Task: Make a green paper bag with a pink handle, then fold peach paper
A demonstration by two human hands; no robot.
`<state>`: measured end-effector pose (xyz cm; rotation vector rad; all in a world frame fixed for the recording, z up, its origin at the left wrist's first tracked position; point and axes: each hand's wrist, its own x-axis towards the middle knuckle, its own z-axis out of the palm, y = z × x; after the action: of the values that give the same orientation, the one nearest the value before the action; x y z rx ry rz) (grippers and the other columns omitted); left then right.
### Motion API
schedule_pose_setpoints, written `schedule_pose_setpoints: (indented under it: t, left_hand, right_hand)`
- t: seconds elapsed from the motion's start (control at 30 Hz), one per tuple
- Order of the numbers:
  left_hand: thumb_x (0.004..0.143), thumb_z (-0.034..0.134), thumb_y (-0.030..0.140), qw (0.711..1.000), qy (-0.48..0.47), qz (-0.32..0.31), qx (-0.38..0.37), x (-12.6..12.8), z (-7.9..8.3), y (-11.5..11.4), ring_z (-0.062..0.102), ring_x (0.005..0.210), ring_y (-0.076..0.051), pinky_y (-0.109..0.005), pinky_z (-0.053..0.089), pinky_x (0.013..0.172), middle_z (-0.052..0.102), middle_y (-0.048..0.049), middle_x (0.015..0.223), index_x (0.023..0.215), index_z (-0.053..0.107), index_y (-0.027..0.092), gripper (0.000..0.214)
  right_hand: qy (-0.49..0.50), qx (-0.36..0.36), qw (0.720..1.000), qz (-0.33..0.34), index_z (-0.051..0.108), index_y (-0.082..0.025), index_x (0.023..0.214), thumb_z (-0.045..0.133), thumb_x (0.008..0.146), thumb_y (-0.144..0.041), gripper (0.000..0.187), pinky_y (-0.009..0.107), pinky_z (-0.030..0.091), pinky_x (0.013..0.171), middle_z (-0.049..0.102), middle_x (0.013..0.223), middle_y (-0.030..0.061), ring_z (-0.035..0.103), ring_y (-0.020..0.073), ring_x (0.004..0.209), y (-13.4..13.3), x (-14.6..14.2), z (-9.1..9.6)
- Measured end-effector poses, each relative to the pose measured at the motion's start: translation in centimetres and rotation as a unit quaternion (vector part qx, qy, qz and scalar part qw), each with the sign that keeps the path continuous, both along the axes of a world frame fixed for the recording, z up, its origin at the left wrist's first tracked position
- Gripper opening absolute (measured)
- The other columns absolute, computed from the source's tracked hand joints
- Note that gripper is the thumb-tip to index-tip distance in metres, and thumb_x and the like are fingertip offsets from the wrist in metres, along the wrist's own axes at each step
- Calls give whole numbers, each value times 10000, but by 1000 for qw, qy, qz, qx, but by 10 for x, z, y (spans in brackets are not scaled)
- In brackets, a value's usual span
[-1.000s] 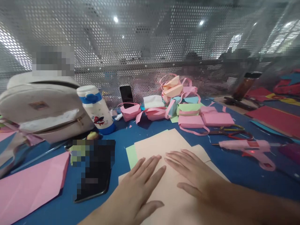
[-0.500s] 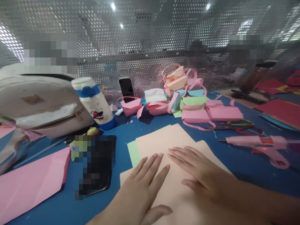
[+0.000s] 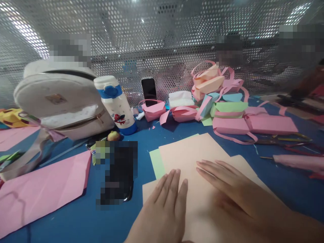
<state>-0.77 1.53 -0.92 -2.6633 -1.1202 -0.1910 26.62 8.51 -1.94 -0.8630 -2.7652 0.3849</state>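
Note:
Several peach paper sheets point(image 3: 187, 152) lie in front of me on the blue table, overlapping at different angles. A light green sheet point(image 3: 157, 164) sticks out from under their left side. My left hand point(image 3: 164, 209) rests flat on the left part of the peach paper, fingers stretched forward. On the right part lies my right hand point(image 3: 233, 189), palm down and slanted inward, its fingers straight; its thumb is mostly tucked out of sight. Neither hand grips anything.
Small folded paper bags point(image 3: 229, 125) stand at the back right. A pink glue gun point(image 3: 298, 162) lies to the right. Leftward are pink paper point(image 3: 48, 189), a dark phone-like object point(image 3: 121, 168), a bottle point(image 3: 116, 106) and a backpack point(image 3: 60, 111). A phone point(image 3: 149, 90) leans upright behind.
The view has turned left, so everything sits further right in the picture. My left thumb has drawn in or out of view, and my right thumb has tucked under. Both hands stay on the paper.

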Motion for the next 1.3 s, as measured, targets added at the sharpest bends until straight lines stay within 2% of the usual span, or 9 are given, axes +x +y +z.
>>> schedule_pose_setpoints:
  t: [0.13, 0.33, 0.47, 0.53, 0.63, 0.8, 0.97, 1.13, 1.3]
  left_hand:
    - [1045, 333, 397, 998, -8, 56, 20, -6, -10, -12, 458, 1375, -396, -494, 411, 1091, 502, -277, 1442, 1578, -28, -6, 760]
    - [987, 423, 525, 999, 18, 24, 10, -12, 16, -2, 631, 1170, -440, -544, 455, 1019, 646, -304, 1252, 1351, 522, -33, 673]
    - [988, 466, 223, 987, -25, 110, -119, -10, 48, 24, 710, 837, -267, -396, 521, 773, 740, -78, 898, 1114, 647, 179, 225]
    - [936, 576, 222, 961, -89, 160, -206, -12, 55, 34, 669, 858, -235, -322, 479, 717, 694, -45, 945, 1016, 623, 214, 93]
    - [815, 731, 284, 910, -188, 197, -311, -19, 52, 41, 610, 799, -193, -269, 414, 661, 645, -22, 1003, 956, 558, 211, 235]
    - [788, 689, 350, 893, -216, 166, -359, -26, 54, 47, 544, 680, -162, -236, 364, 579, 571, 39, 732, 809, 558, 198, 202]
    - [833, 598, 389, 882, -269, 110, -371, -18, 74, 50, 620, 841, -187, -245, 476, 711, 653, -2, 885, 891, 604, 178, 219]
    - [881, 586, 446, 890, -259, 92, -363, -14, 92, 46, 685, 825, -206, -245, 522, 677, 725, -47, 942, 1018, 644, 147, 333]
    - [835, 674, 323, 936, -211, 74, -270, -18, 94, 27, 613, 1158, -280, -377, 487, 968, 633, -89, 1324, 1366, 525, 221, 561]
  right_hand:
    - [4, -7, 1000, 3, 99, -271, 1613, 495, 988, -386, 749, 543, 275, 1212, 278, 1630, 60, 294, 296, 1484, 0, -1, 3]
    - [17, -5, 1000, 2, 181, -265, 1603, 485, 1012, -410, 680, 515, 243, 1228, 291, 1629, 60, 277, 276, 1492, -1, 0, 4]
    - [35, 14, 999, 2, 366, -216, 1540, 465, 1010, -356, 557, 525, 246, 1219, 423, 1563, 92, 357, 270, 1448, 3, -4, 5]
    - [42, 20, 999, -11, 432, -198, 1498, 468, 979, -273, 526, 527, 272, 1202, 493, 1507, 106, 417, 262, 1401, 6, -5, 10]
    - [60, 28, 997, -35, 491, -206, 1449, 467, 873, -109, 586, 531, 296, 1177, 569, 1419, 102, 486, 247, 1324, 13, -5, 20]
    - [60, 25, 997, 35, 513, -200, 1433, 585, 876, -165, 563, 477, 316, 1153, 580, 1404, 100, 491, 250, 1305, 16, 0, 47]
    - [39, 47, 996, 68, 437, -140, 1492, 677, 887, -520, 754, 458, 348, 1124, 511, 1480, 162, 465, 309, 1348, 12, -7, 73]
    - [29, -27, 999, -20, 635, -199, 1303, 660, 883, -286, 430, 367, 504, 869, 696, 1261, 99, 661, 303, 1095, 12, -14, 87]
    - [57, -35, 998, -9, 678, -191, 1199, 561, 916, -210, 307, 305, 514, 799, 730, 1179, 58, 692, 237, 1004, 10, -15, 92]
